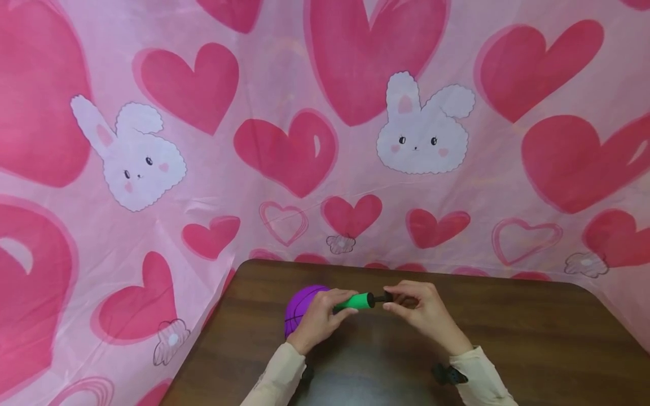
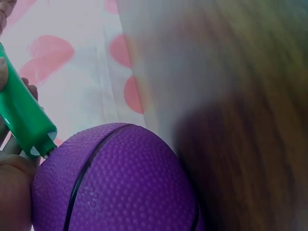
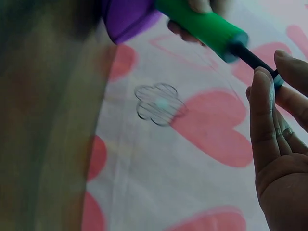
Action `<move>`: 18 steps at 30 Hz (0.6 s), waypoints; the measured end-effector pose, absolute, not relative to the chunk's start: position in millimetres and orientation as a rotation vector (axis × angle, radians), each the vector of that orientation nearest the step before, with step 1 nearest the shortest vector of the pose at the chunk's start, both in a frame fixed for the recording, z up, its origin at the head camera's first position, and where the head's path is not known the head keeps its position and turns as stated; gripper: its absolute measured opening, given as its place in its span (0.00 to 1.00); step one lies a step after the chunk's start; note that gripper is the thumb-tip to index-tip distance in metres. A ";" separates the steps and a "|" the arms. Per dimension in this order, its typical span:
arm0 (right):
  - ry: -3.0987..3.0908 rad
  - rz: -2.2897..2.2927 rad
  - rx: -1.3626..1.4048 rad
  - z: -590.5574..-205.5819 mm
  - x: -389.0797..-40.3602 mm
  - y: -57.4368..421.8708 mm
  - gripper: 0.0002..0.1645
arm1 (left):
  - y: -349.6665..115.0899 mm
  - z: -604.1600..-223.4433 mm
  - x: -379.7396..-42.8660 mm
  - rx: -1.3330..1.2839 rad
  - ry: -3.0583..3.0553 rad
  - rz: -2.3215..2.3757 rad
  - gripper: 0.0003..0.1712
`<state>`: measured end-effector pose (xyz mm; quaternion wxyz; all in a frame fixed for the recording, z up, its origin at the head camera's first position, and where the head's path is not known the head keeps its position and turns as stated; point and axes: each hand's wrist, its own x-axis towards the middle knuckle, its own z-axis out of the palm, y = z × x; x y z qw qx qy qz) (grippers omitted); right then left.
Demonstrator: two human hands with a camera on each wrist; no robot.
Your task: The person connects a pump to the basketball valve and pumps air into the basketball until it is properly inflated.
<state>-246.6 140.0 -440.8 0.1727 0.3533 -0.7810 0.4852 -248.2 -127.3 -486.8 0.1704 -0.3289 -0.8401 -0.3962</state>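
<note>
A green hand pump (image 1: 361, 301) lies level between my two hands over the table. My left hand (image 1: 320, 317) grips its green barrel, thumb and fingers on opposite sides. In the left wrist view the barrel's nozzle end meets the purple ball (image 2: 125, 178), a small pebbled basketball with black seams. My right hand (image 1: 424, 312) pinches the black handle (image 3: 277, 81) at the end of the pump's rod. A short length of black rod (image 3: 252, 58) shows between barrel and handle. In the head view, the ball is partly hidden behind my left hand.
The dark brown wooden table (image 1: 533, 332) reaches under both arms. Behind it hangs a pink cloth (image 1: 355, 169) printed with hearts and white rabbits. Dark straps (image 1: 449, 373) sit at the wrists near the cream sleeves (image 1: 482, 375).
</note>
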 end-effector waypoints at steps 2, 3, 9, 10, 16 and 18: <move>-2.245 1.377 0.993 -443.4 -246.4 136.3 0.19 | -126.3 -486.4 -248.2 -0.946 -2.392 -1.120 0.21; -2.258 1.380 0.988 -444.0 -246.4 135.1 0.19 | -126.1 -485.8 -248.1 -0.948 -2.395 -1.122 0.21; -2.292 1.362 0.946 -445.0 -245.9 133.1 0.19 | -126.9 -483.0 -247.5 -0.946 -2.402 -1.117 0.21; -2.299 1.356 0.939 -445.1 -245.8 133.0 0.19 | -127.2 -482.8 -247.6 -0.947 -2.402 -1.114 0.21; -2.362 1.366 0.874 -445.7 -243.8 131.8 0.18 | -129.4 -481.6 -248.4 -0.929 -2.414 -1.113 0.21; -2.373 1.363 0.862 -445.4 -242.8 131.5 0.18 | -130.2 -482.2 -249.1 -0.919 -2.424 -1.111 0.21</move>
